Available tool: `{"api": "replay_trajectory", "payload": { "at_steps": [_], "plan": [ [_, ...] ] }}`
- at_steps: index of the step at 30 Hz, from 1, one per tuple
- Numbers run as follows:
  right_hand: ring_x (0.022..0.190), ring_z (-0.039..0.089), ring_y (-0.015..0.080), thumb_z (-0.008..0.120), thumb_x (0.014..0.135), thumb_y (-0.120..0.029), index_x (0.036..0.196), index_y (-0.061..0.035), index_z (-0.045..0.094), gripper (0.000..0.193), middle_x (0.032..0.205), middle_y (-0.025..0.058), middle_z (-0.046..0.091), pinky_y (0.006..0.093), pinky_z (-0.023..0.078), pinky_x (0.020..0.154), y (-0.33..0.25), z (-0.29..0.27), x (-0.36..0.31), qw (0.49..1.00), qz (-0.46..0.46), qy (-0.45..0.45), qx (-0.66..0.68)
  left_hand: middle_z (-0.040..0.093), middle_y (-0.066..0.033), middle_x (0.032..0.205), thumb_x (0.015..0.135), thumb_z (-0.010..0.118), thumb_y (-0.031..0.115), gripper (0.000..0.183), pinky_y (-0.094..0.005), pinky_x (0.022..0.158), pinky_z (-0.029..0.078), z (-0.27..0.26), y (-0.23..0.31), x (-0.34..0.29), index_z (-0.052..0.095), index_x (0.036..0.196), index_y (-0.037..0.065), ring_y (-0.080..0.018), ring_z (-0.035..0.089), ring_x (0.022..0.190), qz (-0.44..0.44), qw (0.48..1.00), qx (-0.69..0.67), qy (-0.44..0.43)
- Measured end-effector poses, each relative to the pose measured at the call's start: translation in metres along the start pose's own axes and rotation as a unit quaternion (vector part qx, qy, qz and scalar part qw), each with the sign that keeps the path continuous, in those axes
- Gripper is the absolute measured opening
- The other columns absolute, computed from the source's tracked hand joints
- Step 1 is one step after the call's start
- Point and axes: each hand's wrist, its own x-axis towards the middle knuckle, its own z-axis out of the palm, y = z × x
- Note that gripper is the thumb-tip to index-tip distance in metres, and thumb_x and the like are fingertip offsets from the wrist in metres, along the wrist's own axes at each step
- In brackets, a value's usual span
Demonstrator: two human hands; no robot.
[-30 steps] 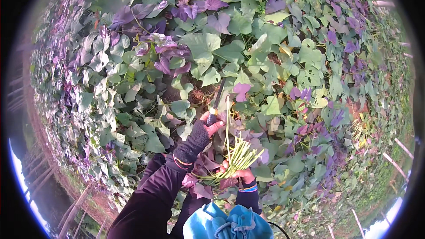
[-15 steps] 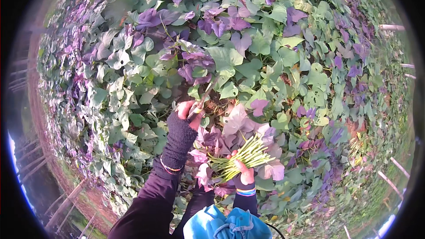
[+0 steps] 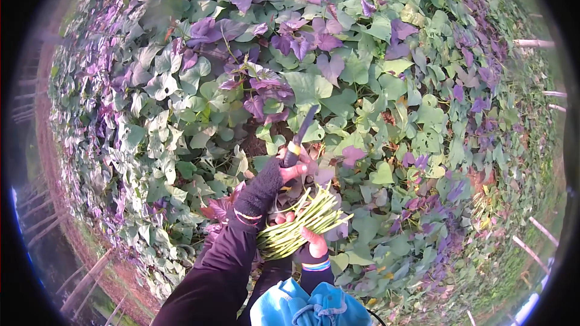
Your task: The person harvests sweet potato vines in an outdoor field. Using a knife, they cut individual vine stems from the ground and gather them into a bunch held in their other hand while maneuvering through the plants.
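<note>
My left hand [image 3: 297, 167], in a dark fingerless knit glove, is closed round the handle of a knife [image 3: 304, 130]. Its dark blade points up and away over the leaves, with a pale ring where it meets the handle. Just below, my right hand [image 3: 315, 245] grips a thick bundle of pale green cut stems [image 3: 302, 220], thumb on top and fingertips showing at the far left side. Purple leaves [image 3: 225, 206] show left of the bundle, partly behind my left sleeve. Whether my left fingers also hold a stem is hard to make out.
Dense heart-leaved vines [image 3: 356, 69], green and purple, cover the ground all round. A patch of bare soil [image 3: 257, 142] shows left of the blade. Wooden poles [image 3: 87, 281] stand along the edges. Blue cloth [image 3: 311, 305] bulges at the bottom edge.
My left hand has moved right, closer to the bundle, and the knife blade has lifted clear of the leaves. The right hand and bundle have shifted left, and the leaves beneath have swung left.
</note>
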Motion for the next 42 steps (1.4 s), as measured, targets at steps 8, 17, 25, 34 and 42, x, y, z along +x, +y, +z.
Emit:
{"api": "replay_trajectory", "payload": {
  "at_steps": [8,17,25,34,42],
  "plan": [
    [0.087,0.051,0.0235,0.052,0.068,0.004,0.096,-0.0029,0.045,0.03,0.087,0.0081,0.05,0.036,0.044,0.075,-0.042,-0.03,-0.028,0.947,-0.036,0.193,-0.254,0.049,-0.0168,0.105,0.064,0.062,0.035,0.053,-0.0326,0.085,0.034,-0.111,0.008,0.166,0.051,0.106,0.003,-0.0289,0.048,0.096,0.171,0.926,0.212,0.261],
    [0.079,0.057,0.0208,0.056,0.074,-0.005,0.09,0.0007,0.055,0.017,0.084,0.0082,0.058,0.0293,0.043,0.074,-0.02,-0.075,-0.026,0.923,0.006,0.268,-0.276,0.056,-0.0076,0.085,0.068,0.053,0.002,0.016,-0.0289,0.073,0.042,-0.072,0.034,-0.082,0.056,0.083,0.003,-0.0165,0.053,0.08,0.313,0.919,0.079,0.227],
    [0.086,0.053,0.0155,0.052,0.082,-0.024,0.101,0.0,0.05,0.031,0.09,0.0065,0.056,0.0254,0.041,0.076,0.04,-0.047,0.016,0.931,0.228,0.2,-0.203,0.053,-0.0065,0.1,0.061,0.06,0.016,0.04,-0.0361,0.075,0.04,-0.013,-0.009,-0.183,0.052,0.099,0.009,-0.0236,0.052,0.089,0.242,0.898,0.33,-0.165],
    [0.095,0.052,0.0231,0.048,0.068,0.0,0.107,-0.0005,0.046,0.04,0.1,0.0091,0.051,0.0346,0.044,0.081,0.015,-0.052,-0.042,0.901,0.233,0.265,-0.252,0.052,-0.0102,0.065,0.069,0.057,0.009,0.017,-0.0309,0.054,0.044,-0.054,-0.035,-0.147,0.049,0.083,0.005,-0.024,0.055,0.057,0.048,0.929,0.252,0.267],
    [0.085,0.055,0.0181,0.051,0.068,0.007,0.097,0.0037,0.051,0.029,0.092,0.0094,0.058,0.0273,0.042,0.078,0.07,-0.073,-0.073,0.912,0.137,0.218,-0.319,0.053,-0.0034,0.065,0.071,0.058,0.019,0.03,-0.0236,0.052,0.042,-0.066,-0.047,-0.024,0.053,0.098,0.007,-0.009,0.05,0.053,-0.078,0.996,0.042,-0.015]
  ]
}}
